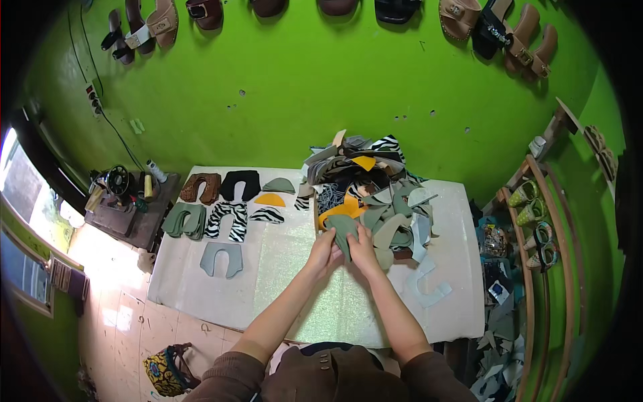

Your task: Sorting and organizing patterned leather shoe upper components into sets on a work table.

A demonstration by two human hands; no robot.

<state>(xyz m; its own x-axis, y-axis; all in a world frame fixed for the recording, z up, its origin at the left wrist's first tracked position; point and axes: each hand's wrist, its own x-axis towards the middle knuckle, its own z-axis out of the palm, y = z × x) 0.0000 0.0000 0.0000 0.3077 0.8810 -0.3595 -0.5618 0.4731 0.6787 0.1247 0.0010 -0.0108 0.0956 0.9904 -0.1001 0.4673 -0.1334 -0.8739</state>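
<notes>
My left hand (322, 254) and my right hand (364, 250) are both closed on a green cut piece of fabric or leather (343, 230), one at each side of it. I hold it over the table, at the near edge of a heap of scraps (388, 224) in green, grey, orange and zebra print. To the left lie U-shaped pieces: brown (192, 189), black (240, 184), a green stack (185, 222), zebra-striped (226, 222) and light grey (222, 248). Beside them are half-round pieces in green (278, 185), yellow (270, 199) and zebra print (267, 215).
The pale-covered table (268, 281) stands against a green wall. A sewing machine (118, 181) with thread spools is on the left. At right, a wooden rack (536, 241) holds shoes (532, 212); scraps (499, 362) lie below it. A patterned bag (166, 370) rests on the floor.
</notes>
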